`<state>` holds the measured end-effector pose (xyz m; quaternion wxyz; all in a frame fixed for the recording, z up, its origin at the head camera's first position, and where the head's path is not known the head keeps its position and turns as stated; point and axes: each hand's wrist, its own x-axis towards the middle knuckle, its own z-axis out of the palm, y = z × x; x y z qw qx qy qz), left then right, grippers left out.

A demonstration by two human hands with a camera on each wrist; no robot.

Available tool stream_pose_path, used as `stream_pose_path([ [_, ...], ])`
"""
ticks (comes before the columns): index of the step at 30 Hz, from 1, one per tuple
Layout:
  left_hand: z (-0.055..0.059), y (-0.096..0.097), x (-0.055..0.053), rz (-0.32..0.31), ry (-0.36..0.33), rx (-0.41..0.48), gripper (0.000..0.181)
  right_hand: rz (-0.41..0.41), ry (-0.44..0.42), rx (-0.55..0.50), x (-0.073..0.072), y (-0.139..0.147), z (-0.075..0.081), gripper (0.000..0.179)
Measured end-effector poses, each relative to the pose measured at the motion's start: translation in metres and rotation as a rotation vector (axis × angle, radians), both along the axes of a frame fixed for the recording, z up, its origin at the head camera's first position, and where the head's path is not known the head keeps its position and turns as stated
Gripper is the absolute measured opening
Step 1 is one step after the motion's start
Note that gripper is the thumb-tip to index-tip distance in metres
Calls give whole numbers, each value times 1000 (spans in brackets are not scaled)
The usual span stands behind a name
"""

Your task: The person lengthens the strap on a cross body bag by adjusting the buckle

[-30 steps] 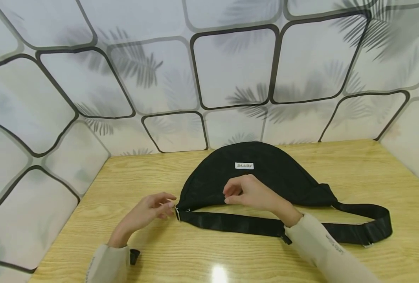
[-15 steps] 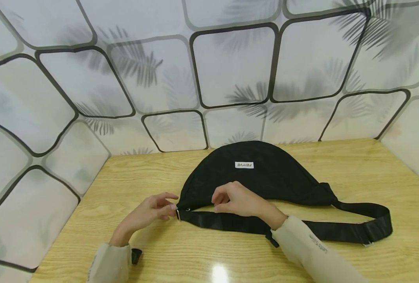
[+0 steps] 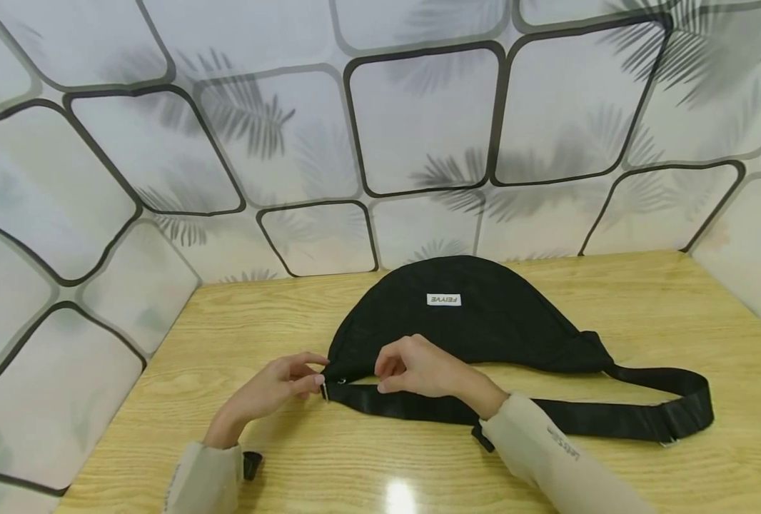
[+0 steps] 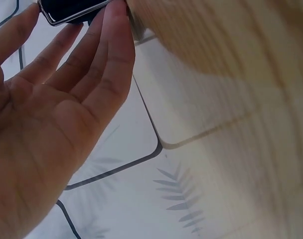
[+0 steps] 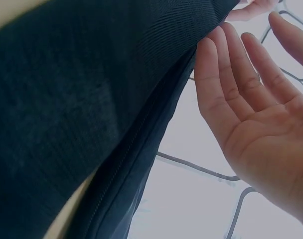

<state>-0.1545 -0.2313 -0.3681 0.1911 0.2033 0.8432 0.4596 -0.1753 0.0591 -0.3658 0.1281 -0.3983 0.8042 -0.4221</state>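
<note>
Little seems done, most left: the black half-moon fabric bag point(image 3: 464, 314) lies before both hands. Left hand point(image 3: 268, 386) touches its silver metal buckle point(image 4: 80, 16) (whether pinching, I cannot tell); right hand point(image 3: 425, 368) hovers, relaxed, holding nothing.

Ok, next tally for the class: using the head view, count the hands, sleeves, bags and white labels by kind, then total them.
Left hand and right hand: 2
Left cream sleeve and right cream sleeve: 2
Black half-moon fabric bag, black webbing strap included: 1
White rectangular label: 1
Total: 6
</note>
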Motion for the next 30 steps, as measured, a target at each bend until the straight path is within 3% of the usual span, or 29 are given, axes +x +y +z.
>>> stream_pose_path([
  [7, 0, 3, -1, 7, 45, -36, 41, 1, 10, 28, -1, -8, -5, 9],
  [15, -1, 8, -3, 51, 30, -9, 40, -35, 35, 42, -3, -17, -7, 8],
  [30, 4, 21, -2, 3, 225, 38, 27, -111, 69, 10, -3, -26, -4, 12],
])
